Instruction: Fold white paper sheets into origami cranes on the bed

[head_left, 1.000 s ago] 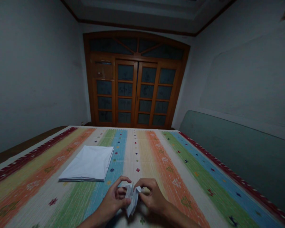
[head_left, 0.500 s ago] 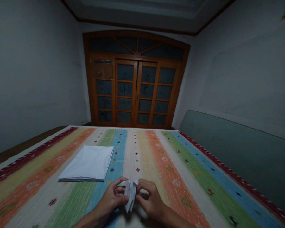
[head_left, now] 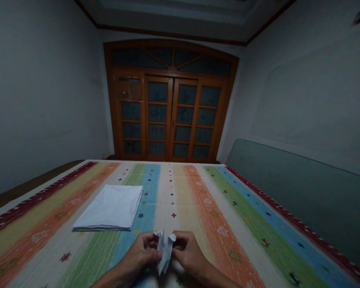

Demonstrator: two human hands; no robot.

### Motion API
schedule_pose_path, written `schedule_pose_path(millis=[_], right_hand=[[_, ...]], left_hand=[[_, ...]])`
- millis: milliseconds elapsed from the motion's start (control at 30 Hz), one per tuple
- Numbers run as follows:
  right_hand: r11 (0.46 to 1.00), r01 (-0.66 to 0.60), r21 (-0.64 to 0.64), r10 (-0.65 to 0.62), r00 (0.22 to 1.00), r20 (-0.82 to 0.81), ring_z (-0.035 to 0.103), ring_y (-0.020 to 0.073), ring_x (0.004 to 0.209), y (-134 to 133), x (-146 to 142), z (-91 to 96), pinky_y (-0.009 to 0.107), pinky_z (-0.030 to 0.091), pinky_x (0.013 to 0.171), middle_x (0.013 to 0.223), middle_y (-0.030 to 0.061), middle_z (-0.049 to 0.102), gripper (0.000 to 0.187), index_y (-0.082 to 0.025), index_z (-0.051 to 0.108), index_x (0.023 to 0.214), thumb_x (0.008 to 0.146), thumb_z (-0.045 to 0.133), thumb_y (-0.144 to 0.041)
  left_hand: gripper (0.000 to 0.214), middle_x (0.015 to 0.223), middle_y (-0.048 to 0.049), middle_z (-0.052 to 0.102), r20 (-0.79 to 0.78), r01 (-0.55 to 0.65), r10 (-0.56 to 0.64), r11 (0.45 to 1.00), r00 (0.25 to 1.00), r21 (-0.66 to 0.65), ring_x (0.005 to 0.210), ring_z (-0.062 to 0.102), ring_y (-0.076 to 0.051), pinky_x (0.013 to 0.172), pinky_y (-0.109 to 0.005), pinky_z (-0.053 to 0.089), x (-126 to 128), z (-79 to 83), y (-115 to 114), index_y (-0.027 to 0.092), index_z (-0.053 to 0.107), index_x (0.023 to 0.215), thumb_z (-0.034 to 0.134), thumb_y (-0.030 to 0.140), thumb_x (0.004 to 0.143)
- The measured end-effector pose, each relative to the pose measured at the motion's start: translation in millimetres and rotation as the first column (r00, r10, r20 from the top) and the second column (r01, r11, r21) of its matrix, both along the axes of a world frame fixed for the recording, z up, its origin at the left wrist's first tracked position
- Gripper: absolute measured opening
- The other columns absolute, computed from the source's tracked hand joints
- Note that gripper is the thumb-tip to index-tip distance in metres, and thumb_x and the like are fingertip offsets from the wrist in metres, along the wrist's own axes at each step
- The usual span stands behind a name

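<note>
Between my hands, low in the middle of the head view, stands a small piece of folded white paper point(head_left: 165, 253) with pointed ends and creased flaps. My left hand point(head_left: 142, 252) pinches its left side, thumb in front and fingers curled behind. On the other side my right hand point(head_left: 188, 253) grips the right flap between thumb and bent fingers. The paper's lower point hangs just above the tablecloth. Parts of the fingers behind the paper are hidden.
A stack of white square paper sheets point(head_left: 109, 208) lies to the left, beyond my left hand. The striped tablecloth point(head_left: 216, 240) covers the table. A pale green panel point(head_left: 288, 188) runs along the right side, and wooden doors point(head_left: 171, 116) stand at the far end.
Both hands and the folded paper have sunk slightly lower in view. My right hand's fingers have closed in on the right flap, and the paper's two upper flaps now spread apart more visibly.
</note>
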State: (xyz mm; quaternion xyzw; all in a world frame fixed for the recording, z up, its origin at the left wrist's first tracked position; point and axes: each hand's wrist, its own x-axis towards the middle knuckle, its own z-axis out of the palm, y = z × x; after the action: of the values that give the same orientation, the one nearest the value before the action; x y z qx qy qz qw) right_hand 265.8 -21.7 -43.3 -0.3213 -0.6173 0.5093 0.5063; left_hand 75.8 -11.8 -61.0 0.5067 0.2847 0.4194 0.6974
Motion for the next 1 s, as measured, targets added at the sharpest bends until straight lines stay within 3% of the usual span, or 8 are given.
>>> schedule_pose_path(millis=[267, 367, 600, 800, 933, 1000], right_hand=[[0.997, 0.006, -0.076, 0.003, 0.994, 0.113, 0.050, 0.0117, 0.055, 2.1, 2.6, 9.4, 0.024, 0.041, 0.058, 0.057, -0.0042, 0.057, 0.019, -0.016, 0.071, 0.060, 0.072, 0.080, -0.028], [0.999, 0.006, -0.050, 0.002, 0.986, 0.166, 0.043, 0.0100, 0.052, 4.6, 4.6, 5.8, 0.022, 0.034, 0.053, 0.052, -0.0056, 0.050, 0.028, -0.015, 0.068, 0.053, 0.073, 0.079, -0.030], [0.997, -0.019, 0.071, 0.008, 0.989, 0.149, 0.060, 0.0158, 0.063, 6.5, 8.8, -1.4, 0.025, 0.044, 0.062, 0.063, 0.0001, 0.067, 0.004, -0.017, 0.075, 0.060, 0.064, 0.074, -0.016], [0.996, -0.004, 0.095, -0.010, 0.988, 0.154, 0.056, 0.0143, 0.061, 5.0, 8.2, -1.5, 0.024, 0.041, 0.058, 0.065, 0.0003, 0.065, 0.003, -0.017, 0.075, 0.063, 0.066, 0.075, -0.018], [0.992, -0.024, 0.121, -0.002, 0.979, 0.206, 0.059, 0.0158, 0.063, 8.6, 8.1, 10.4, 0.025, 0.045, 0.060, 0.067, 0.0014, 0.066, 0.015, -0.016, 0.075, 0.069, 0.078, 0.074, -0.029], [0.978, 0.089, 0.189, -0.130, 0.967, 0.217, 0.066, 0.0203, 0.076, 11.3, 11.7, 19.9, 0.029, 0.051, 0.069, 0.083, 0.0062, 0.073, 0.014, -0.017, 0.079, 0.086, 0.083, 0.069, -0.028]], left_hand=[[0.057, 0.084, -0.0051, 0.073, -0.018, 0.028, -0.028, 1.000, 0.999, 0.008, 0.062, 0.065, -0.016, 0.056, -0.024, 0.051, 3.1, 14.3, -7.2, 0.015, 0.076, 0.093, 0.099, 0.053, 0.057], [0.053, 0.081, -0.0021, 0.070, -0.039, -0.002, 0.003, 1.000, 0.999, 0.025, 0.065, 0.065, -0.016, 0.057, -0.023, 0.051, 3.0, 18.0, -9.9, 0.015, 0.073, 0.085, 0.100, 0.050, 0.056], [0.054, 0.072, -0.0003, 0.069, -0.055, 0.046, -0.046, 0.999, 0.997, 0.010, 0.062, 0.065, -0.016, 0.057, -0.022, 0.049, 5.4, 21.3, -11.6, 0.015, 0.070, 0.082, 0.102, 0.047, 0.053], [0.057, 0.076, 0.0001, 0.069, -0.021, 0.041, -0.041, 0.999, 0.999, 0.008, 0.064, 0.065, -0.016, 0.056, -0.020, 0.048, 7.4, 23.5, -12.0, 0.017, 0.066, 0.083, 0.103, 0.045, 0.051], [0.058, 0.083, -0.0026, 0.068, -0.018, -0.076, 0.076, 0.997, 0.997, 0.030, 0.064, 0.064, -0.015, 0.056, -0.022, 0.050, 7.7, 27.1, -11.5, 0.016, 0.067, 0.087, 0.100, 0.051, 0.055], [0.058, 0.083, -0.0023, 0.067, -0.018, -0.187, 0.188, 0.982, 0.982, 0.040, 0.067, 0.064, -0.017, 0.056, -0.024, 0.054, 8.1, 27.9, -10.8, 0.017, 0.066, 0.087, 0.099, 0.053, 0.056]])
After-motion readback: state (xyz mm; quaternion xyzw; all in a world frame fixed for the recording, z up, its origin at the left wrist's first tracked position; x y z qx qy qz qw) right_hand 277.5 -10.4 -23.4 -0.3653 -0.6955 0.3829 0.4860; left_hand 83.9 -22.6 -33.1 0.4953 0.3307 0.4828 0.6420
